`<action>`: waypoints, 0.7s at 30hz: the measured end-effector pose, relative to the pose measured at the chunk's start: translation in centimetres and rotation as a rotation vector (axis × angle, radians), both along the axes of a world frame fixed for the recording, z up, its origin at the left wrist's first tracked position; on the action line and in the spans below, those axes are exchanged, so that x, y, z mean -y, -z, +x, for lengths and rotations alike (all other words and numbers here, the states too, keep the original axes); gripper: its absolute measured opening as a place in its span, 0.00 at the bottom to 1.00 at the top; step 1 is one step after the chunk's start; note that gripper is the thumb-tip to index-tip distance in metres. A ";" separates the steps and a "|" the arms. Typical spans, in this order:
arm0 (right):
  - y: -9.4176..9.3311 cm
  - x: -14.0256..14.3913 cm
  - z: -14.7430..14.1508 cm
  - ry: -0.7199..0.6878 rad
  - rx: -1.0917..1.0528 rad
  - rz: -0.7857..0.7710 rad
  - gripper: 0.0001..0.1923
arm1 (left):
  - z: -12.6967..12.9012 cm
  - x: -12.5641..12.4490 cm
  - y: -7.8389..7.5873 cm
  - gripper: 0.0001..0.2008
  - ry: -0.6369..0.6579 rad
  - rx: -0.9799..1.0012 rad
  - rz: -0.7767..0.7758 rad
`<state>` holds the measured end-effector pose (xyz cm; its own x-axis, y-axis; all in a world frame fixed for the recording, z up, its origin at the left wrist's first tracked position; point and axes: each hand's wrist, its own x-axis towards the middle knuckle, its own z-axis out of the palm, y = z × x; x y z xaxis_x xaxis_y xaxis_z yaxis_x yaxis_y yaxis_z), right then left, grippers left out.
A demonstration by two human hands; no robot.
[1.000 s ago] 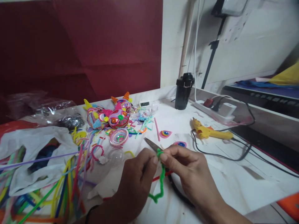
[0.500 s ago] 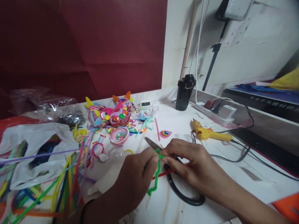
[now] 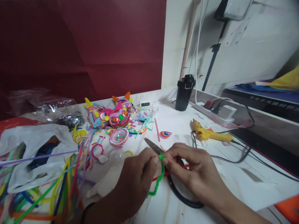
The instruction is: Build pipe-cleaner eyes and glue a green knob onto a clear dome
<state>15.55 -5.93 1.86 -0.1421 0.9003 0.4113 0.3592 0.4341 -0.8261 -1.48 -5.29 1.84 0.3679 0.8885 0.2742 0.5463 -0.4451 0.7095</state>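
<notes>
Both hands meet over the bench [image 3: 233, 183]: the left hand [image 3: 135, 183] and the right hand [image 3: 193, 171] each pinch the top end of a green pipe cleaner [image 3: 159, 179] between thumb and fingertips, fingers curled closed around it. It is fuzzy and bright green, kinked near the top into a small loop, then hanging down in a wavy line that hooks leftward at its lower end. Scissors [image 3: 173, 186] with black handles lie just beneath it, beside a red pipe cleaner [image 3: 163, 175].
</notes>
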 end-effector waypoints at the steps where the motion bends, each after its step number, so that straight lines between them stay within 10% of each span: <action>1: 0.3 0.1 -0.2 0.024 -0.063 -0.022 0.11 | 0.0 0.1 0.0 0.14 -0.002 0.018 -0.010; 10: 2.2 0.2 -1.9 -0.008 -0.593 -0.409 0.13 | -0.1 0.0 0.2 0.14 -0.023 0.083 -0.013; 21: -1.2 -0.7 0.9 -0.183 0.276 0.048 0.09 | -0.6 -0.2 0.5 0.14 0.011 -0.258 0.191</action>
